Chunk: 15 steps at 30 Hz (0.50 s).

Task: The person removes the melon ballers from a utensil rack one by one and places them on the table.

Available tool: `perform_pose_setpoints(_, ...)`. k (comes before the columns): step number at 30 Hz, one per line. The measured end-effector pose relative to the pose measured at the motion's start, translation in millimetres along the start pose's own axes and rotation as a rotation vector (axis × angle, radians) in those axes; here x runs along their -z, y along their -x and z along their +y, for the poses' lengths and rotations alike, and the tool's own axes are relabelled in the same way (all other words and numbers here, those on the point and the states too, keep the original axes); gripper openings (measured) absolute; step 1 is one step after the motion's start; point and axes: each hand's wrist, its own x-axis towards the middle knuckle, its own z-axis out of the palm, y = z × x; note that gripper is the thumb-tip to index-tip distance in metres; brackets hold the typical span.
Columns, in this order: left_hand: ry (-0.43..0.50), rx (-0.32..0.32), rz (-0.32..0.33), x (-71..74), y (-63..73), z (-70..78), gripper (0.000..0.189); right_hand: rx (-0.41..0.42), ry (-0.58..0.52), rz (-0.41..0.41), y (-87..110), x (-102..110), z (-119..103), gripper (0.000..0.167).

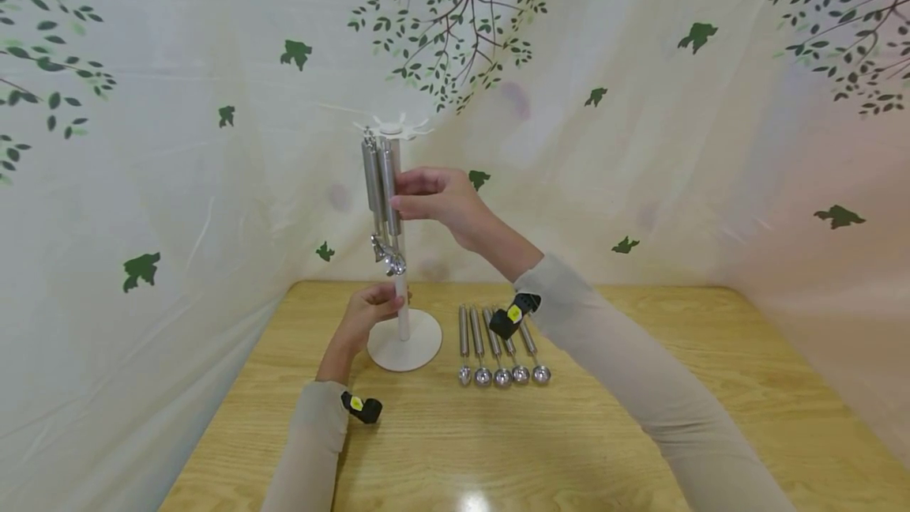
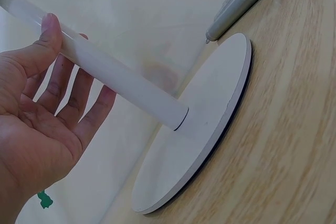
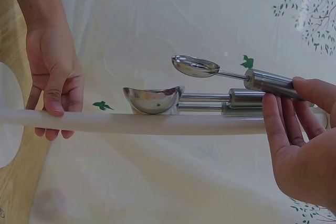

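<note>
A white stand with a round base (image 1: 421, 348) and a slim post (image 2: 123, 82) stands upright on the table. My left hand (image 1: 371, 307) grips the lower post between thumb and fingers, above the base. At the top is a hook ring (image 1: 392, 130) with several arms. With thumb and fingertips, my right hand (image 1: 444, 200) pinches the steel handle of a scoop (image 3: 195, 66) just below the ring, its bowl down. Other steel scoops (image 3: 153, 99) hang beside it, close along the post. Whether the pinched scoop's end loop sits on a hook, I cannot tell.
Several more steel scoops (image 1: 502, 377) lie in a row on the wooden table (image 1: 426, 449), right of the base, bowls toward me. My right forearm passes above some of their handles. A leaf-printed cloth (image 1: 213, 204) hangs behind and along the sides.
</note>
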Motion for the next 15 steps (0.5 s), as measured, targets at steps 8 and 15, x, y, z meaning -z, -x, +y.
perform_pose_setpoints(8, 0.009, 0.009, -0.005, 0.3, 0.0, 0.8, 0.035, 0.01, 0.002, -0.013, 0.0, 0.8, -1.1, 0.033)
perform_pose_setpoints(15, -0.016, -0.002, -0.022, -0.4, 4.1, 7.7, 0.034, 0.025, 0.009, -0.03, 1.7, 1.0, -4.7, 0.032)
